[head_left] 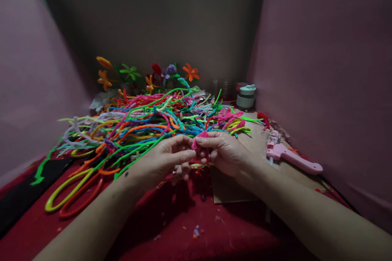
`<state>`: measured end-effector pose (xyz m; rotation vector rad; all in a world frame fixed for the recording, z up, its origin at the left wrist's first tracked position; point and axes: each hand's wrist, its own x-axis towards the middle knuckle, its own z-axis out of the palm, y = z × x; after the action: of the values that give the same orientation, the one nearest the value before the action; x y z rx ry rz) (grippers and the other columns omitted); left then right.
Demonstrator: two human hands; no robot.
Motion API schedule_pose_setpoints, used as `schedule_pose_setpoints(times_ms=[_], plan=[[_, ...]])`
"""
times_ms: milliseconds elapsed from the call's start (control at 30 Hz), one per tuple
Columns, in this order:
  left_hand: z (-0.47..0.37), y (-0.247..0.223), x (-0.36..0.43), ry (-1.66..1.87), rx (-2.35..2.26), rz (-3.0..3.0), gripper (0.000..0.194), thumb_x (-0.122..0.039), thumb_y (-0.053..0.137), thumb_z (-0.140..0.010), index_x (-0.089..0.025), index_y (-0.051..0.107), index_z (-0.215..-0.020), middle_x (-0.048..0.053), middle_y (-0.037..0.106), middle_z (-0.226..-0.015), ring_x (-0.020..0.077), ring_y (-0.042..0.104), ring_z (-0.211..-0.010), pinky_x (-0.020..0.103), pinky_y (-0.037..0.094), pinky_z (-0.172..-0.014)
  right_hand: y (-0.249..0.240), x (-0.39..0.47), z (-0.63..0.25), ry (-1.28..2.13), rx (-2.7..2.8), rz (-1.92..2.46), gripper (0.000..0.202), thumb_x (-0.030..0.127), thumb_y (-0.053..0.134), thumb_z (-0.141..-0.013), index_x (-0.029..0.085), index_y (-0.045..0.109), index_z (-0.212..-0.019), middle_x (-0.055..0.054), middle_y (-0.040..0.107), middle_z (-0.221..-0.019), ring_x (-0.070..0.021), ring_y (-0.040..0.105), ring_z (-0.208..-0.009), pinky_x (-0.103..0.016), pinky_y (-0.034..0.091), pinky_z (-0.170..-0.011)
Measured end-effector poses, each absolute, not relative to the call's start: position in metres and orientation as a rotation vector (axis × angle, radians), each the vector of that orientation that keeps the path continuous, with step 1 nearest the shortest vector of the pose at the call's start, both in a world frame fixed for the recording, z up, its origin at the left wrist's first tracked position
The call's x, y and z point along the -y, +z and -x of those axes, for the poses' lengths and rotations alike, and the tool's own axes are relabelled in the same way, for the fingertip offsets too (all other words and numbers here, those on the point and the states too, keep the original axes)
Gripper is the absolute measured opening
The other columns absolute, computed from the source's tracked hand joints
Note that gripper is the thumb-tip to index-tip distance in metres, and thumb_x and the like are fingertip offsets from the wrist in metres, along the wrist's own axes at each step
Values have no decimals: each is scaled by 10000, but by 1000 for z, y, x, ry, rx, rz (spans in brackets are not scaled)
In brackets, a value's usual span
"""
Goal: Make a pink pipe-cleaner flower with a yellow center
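A small folded bright-pink pipe cleaner (pixel 200 139) is held up between my two hands, in front of the pile. My right hand (pixel 228 153) pinches it between thumb and index finger. On its lower left side, my left hand (pixel 173 155) closes in with thumb and index tips at its edge; the exact contact is partly hidden. Behind my hands spreads a big tangled pile of coloured pipe cleaners (pixel 143 126). Several pink looped pieces (pixel 229 117) lie together just beyond my right hand, beside yellow ones (pixel 239 124).
To the right, a pink glue gun (pixel 295 158) rests on a brown board (pixel 254 140). A lidded cup (pixel 246 98) stands behind it. Pipe-cleaner flowers (pixel 190 72) rise at the back. Red cloth (pixel 171 228) with small scraps covers the front; scissors with yellow and red handles (pixel 65 191) lie left.
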<state>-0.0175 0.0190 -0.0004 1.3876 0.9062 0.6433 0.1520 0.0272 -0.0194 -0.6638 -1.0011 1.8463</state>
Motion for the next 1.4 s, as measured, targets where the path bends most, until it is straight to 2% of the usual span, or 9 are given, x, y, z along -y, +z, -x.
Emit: schedule_pose_setpoints(times_ms=[100, 200, 400, 500, 600, 800, 1000, 1167, 1400], plan=[[12, -1, -16, 695, -1019, -1430, 221, -365, 600, -743, -154, 543, -773, -46, 493, -572, 20, 355, -392, 140, 242, -374, -21, -27, -151, 1791, 990, 699, 99, 174, 675, -649, 116, 606, -608, 16, 542, -532, -71, 459, -473, -225, 346, -500], [8, 2, -13, 729, -1089, -1516, 252, -361, 588, -748, -146, 506, -646, -58, 442, -476, 26, 312, -384, 142, 197, -368, -22, -27, -150, 1765, 962, 707, 119, 196, 698, -620, 125, 602, -610, 17, 548, -540, -80, 467, -495, -238, 368, -530], [12, 0, -13, 698, -1027, -1396, 250, -381, 547, -775, -173, 476, -657, -79, 401, -402, 45, 316, -332, 160, 229, -351, -22, -26, -149, 1655, 1045, 790, 139, 231, 708, -607, 125, 617, -604, 9, 572, -548, -74, 456, -485, -232, 364, -519], [12, -2, -14, 680, -1019, -1437, 254, -406, 528, -790, -171, 492, -699, -71, 427, -412, 52, 374, -357, 153, 260, -366, -21, -27, -151, 1666, 1074, 815, 127, 226, 691, -623, 124, 617, -605, 15, 553, -531, -69, 445, -466, -229, 360, -502], [8, -1, -13, 683, -1092, -1492, 257, -429, 502, -801, -177, 505, -752, -68, 451, -416, 53, 357, -332, 150, 239, -337, -20, -26, -152, 1665, 1073, 829, 124, 215, 691, -621, 125, 605, -609, 23, 536, -529, -66, 444, -456, -226, 358, -490], [3, -2, -11, 752, -1076, -1509, 247, -383, 510, -800, -168, 503, -678, -39, 530, -508, 75, 447, -390, 172, 337, -361, -21, -26, -149, 1548, 1118, 807, 156, 255, 644, -681, 119, 606, -616, -2, 569, -559, -77, 467, -472, -233, 377, -490], [8, -7, -16, 767, -979, -1404, 215, -290, 539, -776, -160, 515, -606, -46, 493, -448, 69, 421, -362, 177, 358, -354, -21, -28, -149, 1460, 1174, 787, 207, 286, 622, -704, 116, 623, -584, -18, 601, -547, -88, 502, -476, -237, 394, -501], [3, -8, -13, 859, -1019, -1398, 131, -279, 577, -745, -173, 524, -690, -59, 498, -486, 68, 431, -367, 174, 377, -348, -14, -25, -151, 1392, 1234, 905, 186, 245, 622, -680, 111, 627, -550, -4, 572, -476, -82, 477, -424, -222, 375, -446], [3, -12, -14, 801, -952, -1333, 189, -295, 544, -774, -163, 491, -649, -56, 474, -517, 56, 412, -347, 180, 371, -330, -8, -21, -151, 1315, 1281, 973, 178, 221, 611, -680, 114, 634, -540, 1, 574, -464, -68, 473, -416, -198, 361, -426]])
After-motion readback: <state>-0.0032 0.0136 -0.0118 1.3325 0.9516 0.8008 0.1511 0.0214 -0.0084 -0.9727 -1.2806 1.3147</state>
